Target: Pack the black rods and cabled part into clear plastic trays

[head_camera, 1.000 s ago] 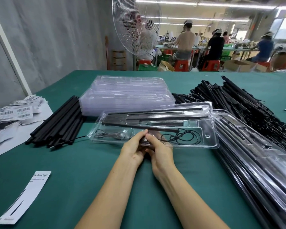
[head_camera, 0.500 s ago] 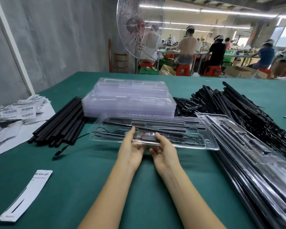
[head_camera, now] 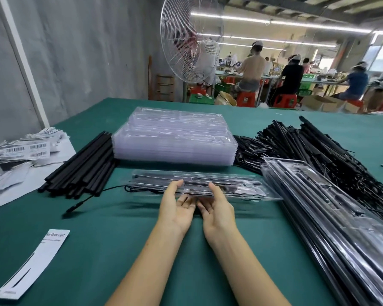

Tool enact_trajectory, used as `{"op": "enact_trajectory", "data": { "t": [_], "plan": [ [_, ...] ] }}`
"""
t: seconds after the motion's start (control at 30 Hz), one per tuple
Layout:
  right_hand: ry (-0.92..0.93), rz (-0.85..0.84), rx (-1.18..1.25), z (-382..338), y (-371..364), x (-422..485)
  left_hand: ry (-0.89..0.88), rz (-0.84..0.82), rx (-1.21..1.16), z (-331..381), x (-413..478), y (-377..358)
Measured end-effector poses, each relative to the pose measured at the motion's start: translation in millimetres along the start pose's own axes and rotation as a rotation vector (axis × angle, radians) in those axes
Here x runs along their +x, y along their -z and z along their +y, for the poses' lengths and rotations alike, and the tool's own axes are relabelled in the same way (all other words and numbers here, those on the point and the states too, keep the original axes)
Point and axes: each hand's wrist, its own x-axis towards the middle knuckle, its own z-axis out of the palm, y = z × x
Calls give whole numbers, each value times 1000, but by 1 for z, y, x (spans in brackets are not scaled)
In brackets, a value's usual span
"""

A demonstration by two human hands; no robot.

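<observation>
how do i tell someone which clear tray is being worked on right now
On the green table, find the tall stack of empty clear trays in the middle. Just in front of it, nearer the person, is one filled tray, its near edge gripped by the left hand and right hand. Unlike the packed trays piled at the right, it is alone and is being held.

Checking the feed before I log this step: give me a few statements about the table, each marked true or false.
1. The left hand and right hand both hold the filled tray by its near edge. True.
2. The stack of empty trays lies left of the loose black rods. False: it lies to their right.
3. The packed trays are piled on the right. True.
4. The barcode labels sit on the empty trays. False: they lie at the far left.
</observation>
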Motion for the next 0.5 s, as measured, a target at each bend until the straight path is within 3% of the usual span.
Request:
{"op": "enact_trajectory", "data": {
  "t": [0.13,0.27,0.4,0.43,0.5],
  "plan": [
    [-25,49,-31,1,-2,1,-1,22,73,-5,-9,-5],
    [-95,31,-8,-8,1,6,87,-60,271,-9,-28,2],
    [-186,48,44,-13,8,12,370,-279,756,20,-60,19],
    [-198,59,50,-14,9,14,391,-365,958,32,-66,20],
    [-214,70,64,-16,8,16,260,-485,1332,56,-69,17]
  ]
}}
